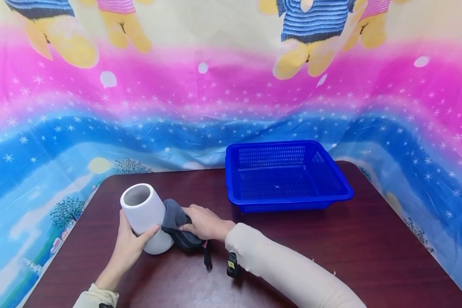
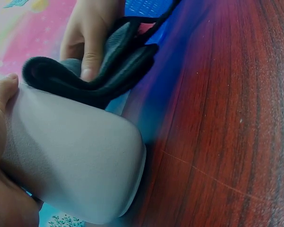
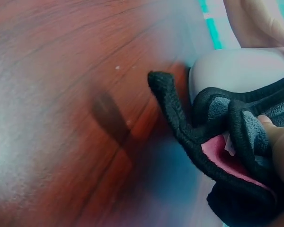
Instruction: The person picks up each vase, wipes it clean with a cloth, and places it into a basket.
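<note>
A white vase (image 1: 144, 216) with a round open mouth stands at the left of the table. My left hand (image 1: 128, 244) grips it around its side, thumb toward the front. Against the vase's right side, my right hand (image 1: 205, 222) holds a folded dark grey cloth (image 1: 172, 212) with black edging. The left wrist view shows the cloth (image 2: 42, 73) pressed in folds along the smooth vase wall (image 2: 80, 151). A black loop and a pink patch (image 3: 217, 153) on the cloth show in the right wrist view.
An empty blue plastic basket (image 1: 288, 201) with perforated sides stands at the back right of the dark red-brown wooden table (image 1: 369, 244). A printed cloth backdrop (image 1: 200, 102) hangs behind the table. Under the right sleeve sits a small black device (image 1: 232, 266).
</note>
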`<state>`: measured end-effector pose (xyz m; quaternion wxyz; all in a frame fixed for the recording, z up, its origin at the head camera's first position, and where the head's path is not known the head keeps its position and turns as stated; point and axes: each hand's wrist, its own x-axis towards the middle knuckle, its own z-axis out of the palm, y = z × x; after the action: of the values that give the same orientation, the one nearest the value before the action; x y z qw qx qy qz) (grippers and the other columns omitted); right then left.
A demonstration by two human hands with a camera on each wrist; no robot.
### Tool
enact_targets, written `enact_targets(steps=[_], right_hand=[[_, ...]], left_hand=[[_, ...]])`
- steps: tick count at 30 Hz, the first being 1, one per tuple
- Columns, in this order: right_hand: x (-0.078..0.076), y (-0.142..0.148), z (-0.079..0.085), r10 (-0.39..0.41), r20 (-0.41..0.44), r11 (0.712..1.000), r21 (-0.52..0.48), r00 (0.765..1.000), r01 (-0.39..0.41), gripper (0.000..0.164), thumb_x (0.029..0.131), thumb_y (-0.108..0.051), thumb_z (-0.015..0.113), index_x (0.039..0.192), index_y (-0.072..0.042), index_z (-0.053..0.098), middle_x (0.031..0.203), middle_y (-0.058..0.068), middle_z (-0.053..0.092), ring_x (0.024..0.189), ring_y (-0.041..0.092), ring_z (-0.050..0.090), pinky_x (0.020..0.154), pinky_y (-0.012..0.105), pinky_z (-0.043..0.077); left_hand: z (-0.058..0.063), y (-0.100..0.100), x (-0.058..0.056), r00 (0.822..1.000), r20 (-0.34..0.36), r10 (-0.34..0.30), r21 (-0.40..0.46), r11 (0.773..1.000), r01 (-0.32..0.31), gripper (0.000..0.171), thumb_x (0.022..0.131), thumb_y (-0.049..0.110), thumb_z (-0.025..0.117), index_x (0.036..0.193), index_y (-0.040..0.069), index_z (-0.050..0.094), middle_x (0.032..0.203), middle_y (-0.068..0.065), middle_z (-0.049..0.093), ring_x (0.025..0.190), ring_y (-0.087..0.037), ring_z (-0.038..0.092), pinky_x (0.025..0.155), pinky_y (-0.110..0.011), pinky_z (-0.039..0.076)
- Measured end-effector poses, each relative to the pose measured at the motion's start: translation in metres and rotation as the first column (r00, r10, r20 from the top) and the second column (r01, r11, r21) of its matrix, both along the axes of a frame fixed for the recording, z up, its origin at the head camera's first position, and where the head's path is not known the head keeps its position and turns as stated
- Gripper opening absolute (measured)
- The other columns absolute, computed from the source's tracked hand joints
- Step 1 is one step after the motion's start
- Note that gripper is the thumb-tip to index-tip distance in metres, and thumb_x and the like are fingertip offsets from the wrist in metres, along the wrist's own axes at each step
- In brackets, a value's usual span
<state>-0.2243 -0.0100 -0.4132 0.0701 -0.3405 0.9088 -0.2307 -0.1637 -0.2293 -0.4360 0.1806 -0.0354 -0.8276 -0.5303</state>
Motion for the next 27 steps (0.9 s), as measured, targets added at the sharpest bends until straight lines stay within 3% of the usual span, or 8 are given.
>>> enact_targets(steps=[8,21,27], right_hand=[[0.002,0.004,-0.012,0.009,-0.015,0.991,0.136,1.0,-0.006,0.044,0.096,-0.035,0.069,0.137,-0.024,0.06,0.104,-0.001,0.068,0.097,0.011,0.06,0.079,0.025,0.051],[0.006,0.003,-0.014,-0.027,0.009,0.985,0.169,1.0,0.025,0.038,0.094,-0.035,0.072,0.13,-0.027,0.064,0.101,-0.002,0.068,0.096,0.01,0.061,0.076,0.026,0.051],[0.008,0.0,-0.017,-0.047,0.002,0.976,0.212,0.999,0.046,0.046,0.093,-0.034,0.073,0.137,-0.026,0.061,0.102,0.002,0.065,0.098,0.014,0.06,0.076,0.029,0.052]], left_hand=[[0.002,0.0,0.0,1.0,0.011,-0.003,0.001,1.0,0.003,0.084,0.083,0.003,0.078,0.149,0.006,0.025,0.126,0.02,0.044,0.109,0.002,0.051,0.089,-0.009,0.041],[0.005,0.001,0.002,1.0,-0.019,-0.005,0.014,1.0,0.006,0.085,0.081,0.001,0.078,0.148,0.004,0.026,0.124,0.019,0.045,0.108,0.004,0.052,0.089,-0.008,0.04],[0.004,0.0,0.003,1.0,-0.015,-0.012,0.01,1.0,0.012,0.085,0.082,0.001,0.078,0.149,0.004,0.025,0.124,0.018,0.045,0.108,0.004,0.052,0.088,-0.007,0.041]])
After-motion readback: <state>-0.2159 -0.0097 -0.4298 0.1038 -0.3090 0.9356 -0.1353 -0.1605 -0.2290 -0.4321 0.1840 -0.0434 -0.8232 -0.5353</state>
